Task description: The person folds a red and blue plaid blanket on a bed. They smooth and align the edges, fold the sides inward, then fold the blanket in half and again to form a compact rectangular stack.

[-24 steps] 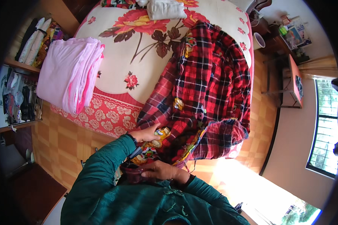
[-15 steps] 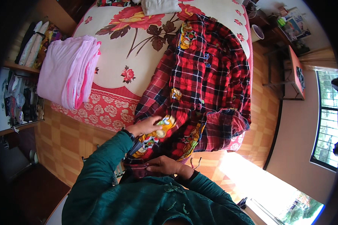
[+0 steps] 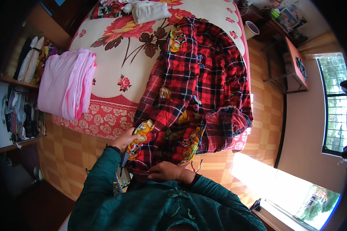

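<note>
A long red-and-black plaid garment (image 3: 216,77) with yellow cartoon-print panels and small coloured buttons lies spread over the right side of the bed. Its near end hangs past the bed's edge toward my waist. At the near left, my left hand (image 3: 124,139) is closed on the garment beside a yellow printed panel (image 3: 142,133). Close in front of my body, my right hand (image 3: 170,172) grips the near hem, its fingertips partly hidden by cloth. A plaid sleeve (image 3: 223,131) lies folded across the near right part.
The bed (image 3: 115,73) has a cream and red floral cover. A folded pink blanket (image 3: 65,82) rests at its left edge, and a folded white cloth (image 3: 150,11) at the far side. Shelves (image 3: 21,84) stand at the left. A pale bin (image 3: 251,29) and a table (image 3: 295,63) are at the right.
My left hand has moved left and slightly down, drawing the yellow printed panel outward, so the near part of the garment spreads wider. My right hand stays at the hem. The view has shifted slightly.
</note>
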A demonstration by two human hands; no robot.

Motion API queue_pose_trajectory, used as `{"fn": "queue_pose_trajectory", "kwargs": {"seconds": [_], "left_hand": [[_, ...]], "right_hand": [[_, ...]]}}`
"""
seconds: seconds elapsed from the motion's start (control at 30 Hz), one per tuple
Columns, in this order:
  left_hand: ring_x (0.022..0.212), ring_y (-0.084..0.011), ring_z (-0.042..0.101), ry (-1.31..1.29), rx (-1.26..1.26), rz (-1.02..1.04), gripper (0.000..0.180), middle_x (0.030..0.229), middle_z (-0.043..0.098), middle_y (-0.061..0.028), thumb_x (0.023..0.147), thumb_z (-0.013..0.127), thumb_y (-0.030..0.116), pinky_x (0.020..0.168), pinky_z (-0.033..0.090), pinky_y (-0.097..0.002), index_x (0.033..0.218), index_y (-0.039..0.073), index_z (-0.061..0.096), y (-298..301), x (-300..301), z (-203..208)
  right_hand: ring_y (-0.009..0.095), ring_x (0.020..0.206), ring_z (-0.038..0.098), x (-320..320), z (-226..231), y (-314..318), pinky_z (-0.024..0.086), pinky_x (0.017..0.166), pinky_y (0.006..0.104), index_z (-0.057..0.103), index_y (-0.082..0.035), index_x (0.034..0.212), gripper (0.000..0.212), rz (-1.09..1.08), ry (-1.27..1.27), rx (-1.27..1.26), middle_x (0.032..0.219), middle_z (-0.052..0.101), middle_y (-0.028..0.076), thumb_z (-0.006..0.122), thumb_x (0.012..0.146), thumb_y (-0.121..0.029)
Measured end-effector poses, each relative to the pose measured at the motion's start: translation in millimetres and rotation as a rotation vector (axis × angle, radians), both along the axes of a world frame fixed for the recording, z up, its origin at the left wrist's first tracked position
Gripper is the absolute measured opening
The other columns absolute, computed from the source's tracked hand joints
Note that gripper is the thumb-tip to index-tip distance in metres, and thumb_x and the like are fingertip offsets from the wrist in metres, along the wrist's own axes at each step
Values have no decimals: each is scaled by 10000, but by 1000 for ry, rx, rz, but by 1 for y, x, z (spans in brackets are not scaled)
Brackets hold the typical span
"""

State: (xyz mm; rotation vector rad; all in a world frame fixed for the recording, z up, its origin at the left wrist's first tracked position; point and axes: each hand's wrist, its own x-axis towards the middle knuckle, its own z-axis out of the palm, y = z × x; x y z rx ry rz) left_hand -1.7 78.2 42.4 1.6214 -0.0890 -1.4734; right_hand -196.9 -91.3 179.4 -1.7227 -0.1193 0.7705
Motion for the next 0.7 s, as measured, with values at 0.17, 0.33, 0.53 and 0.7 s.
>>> {"fn": "queue_pose_trajectory", "kwargs": {"seconds": [0.17,0.33,0.53,0.7], "left_hand": [[908,-165,620,-86,0,19,383,1039,640,-134,893,622,143,758,518,-312,1202,-62,527,-21,3,10],[907,-150,616,-174,-40,79,371,1018,653,-118,890,623,148,768,509,-296,1180,-73,553,-32,20,37],[963,-154,621,-142,-307,435,349,1085,643,-89,899,617,169,856,498,-286,1176,-38,569,-14,66,104],[1057,-209,601,-83,-501,704,397,1167,631,-82,914,592,243,953,461,-356,1235,12,562,32,108,134]], "right_hand": [[355,953,629,-5,2,-3,493,838,432,674,-73,1080,355,-12,-36,-33,1004,672,175,607,866,-347],[338,938,642,-5,15,-7,501,827,419,664,-69,1095,346,-37,-94,-35,1012,673,168,604,873,-327],[339,976,633,-8,29,-13,494,851,419,641,-73,1144,372,-45,-101,-71,1043,664,178,615,851,-302],[358,941,641,-10,26,-21,514,818,425,596,-66,1202,453,-85,-154,-99,1010,665,189,676,825,-305]]}}
